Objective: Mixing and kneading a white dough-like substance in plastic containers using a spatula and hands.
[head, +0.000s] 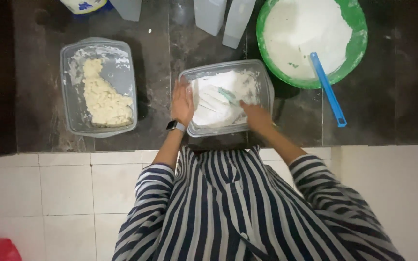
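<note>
A clear rectangular plastic container [226,96] is seen on the dark stone counter [156,53], directly ahead of the person in the striped shirt [238,208]. It is filled with white flour [216,104], heaped toward its left and near side. The left hand [182,102] is laid flat and open against the container's left wall, fingers extended along the rim; nothing is enclosed by it. A dark wristwatch [175,125] is worn on that wrist. The right hand [257,116] is placed over the near right corner of the container, fingers closed around what appears to be the handle of a pale teal utensil [228,95], whose working end is buried in the flour; the grip itself is blurred and cannot be confirmed in detail.

To the left, well apart, a second clear container [98,87] is noted, holding a lump of pale yellow dough [103,99]. To the upper right, a green round bowl [359,43] of white powder is recorded, with a blue scoop [329,92] resting in it, its handle projecting over the rim onto the counter. White tiles [68,193] are visible below the counter edge.
</note>
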